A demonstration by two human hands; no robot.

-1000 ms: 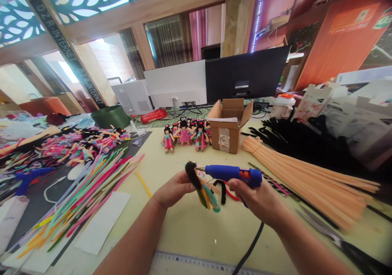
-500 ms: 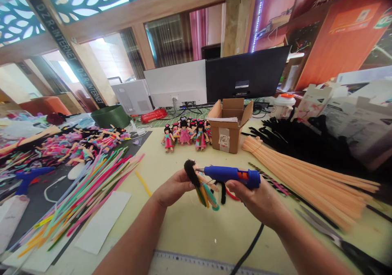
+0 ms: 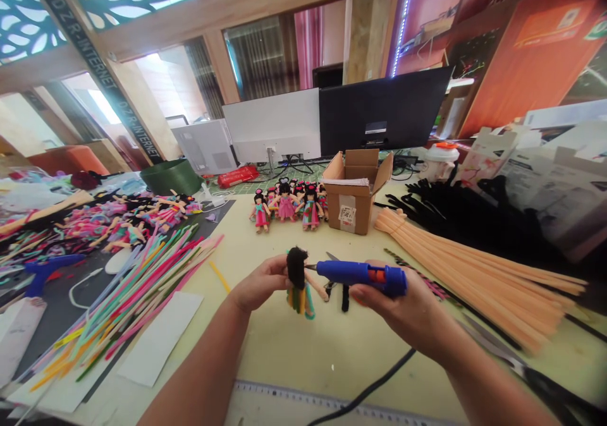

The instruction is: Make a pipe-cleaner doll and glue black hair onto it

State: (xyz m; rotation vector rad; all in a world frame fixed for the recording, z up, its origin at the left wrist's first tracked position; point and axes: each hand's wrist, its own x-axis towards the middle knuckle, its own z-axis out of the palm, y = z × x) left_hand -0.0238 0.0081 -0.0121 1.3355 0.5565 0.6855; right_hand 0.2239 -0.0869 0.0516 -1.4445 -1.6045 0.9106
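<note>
A small pipe-cleaner doll (image 3: pixel 297 268) with black hair and yellow, green and teal strands is pinched in my left hand (image 3: pixel 262 282). Its back of the head faces me, mostly. My right hand (image 3: pixel 401 306) is wrapped round a blue glue gun (image 3: pixel 348 270), whose metal tip points left and meets or nearly meets the side of the doll's head. Beneath the gun, a short black piece (image 3: pixel 345 298) lies on the pale yellow mat (image 3: pixel 294 363), beside small scissors partly hidden by the gun. A dark cord runs from below my right hand to the bottom edge.
Finished dolls (image 3: pixel 286 203) stand beside an open cardboard box (image 3: pixel 348 205). Coloured pipe cleaners (image 3: pixel 142 293) and another blue glue gun (image 3: pixel 47 268) lie left. Peach stems (image 3: pixel 465 268), black stems (image 3: pixel 450 214) and large scissors (image 3: pixel 516 366) lie right. A ruler runs along the front.
The doll has turned in my left hand, with its hair now more towards me and its lower strands hanging straighter. The cord has shifted, and small scissors now show behind the glue gun.
</note>
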